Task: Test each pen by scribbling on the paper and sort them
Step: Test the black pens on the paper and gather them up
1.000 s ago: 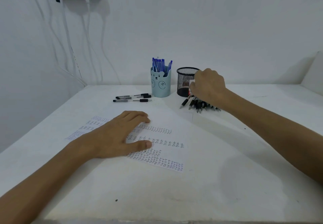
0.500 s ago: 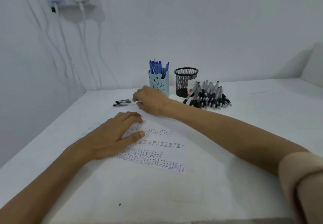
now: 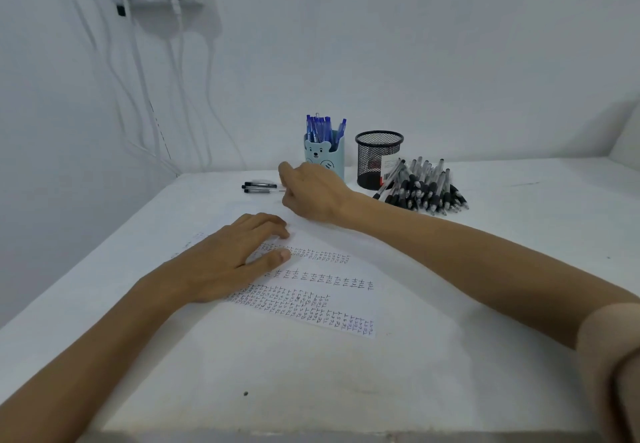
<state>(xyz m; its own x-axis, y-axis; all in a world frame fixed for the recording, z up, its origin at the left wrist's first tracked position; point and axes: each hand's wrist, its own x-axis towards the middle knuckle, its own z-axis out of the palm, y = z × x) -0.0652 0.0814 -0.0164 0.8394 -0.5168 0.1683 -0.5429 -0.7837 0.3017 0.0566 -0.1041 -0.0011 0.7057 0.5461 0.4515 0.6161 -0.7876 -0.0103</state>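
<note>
Right hand (image 3: 313, 193) was across the far middle of the tabletop (image 3: 346, 390), knuckles toward the camera and thumb (image 3: 285, 170) raised. Its other fingers were curled under and hidden by the back of the hand. I could not tell whether they gripped a pen or had let go.

Key relation: the short row of black pens (image 3: 259, 187) lay just left of that hand. Their long axes ran left to right, roughly parallel to the far table edge. The thin end of the nearest one reached the finger side of the hand, but whether it touched was unclear.

The big pile of black pens (image 3: 424, 190) lay well to the hand's right, beside the mesh cup (image 3: 377, 158). The bear cup (image 3: 325, 160), holding blue pens, stood directly behind the hand.

Left hand (image 3: 228, 259) lay flat on the paper (image 3: 311, 304), fingers (image 3: 268, 221) straight, pinning the sheet over the rows of scribbles.

Judgement: the right hand was nearer both pen groups, so any pick or set-down fell to it. A reach to the pile would be a sweep to the right.
</note>
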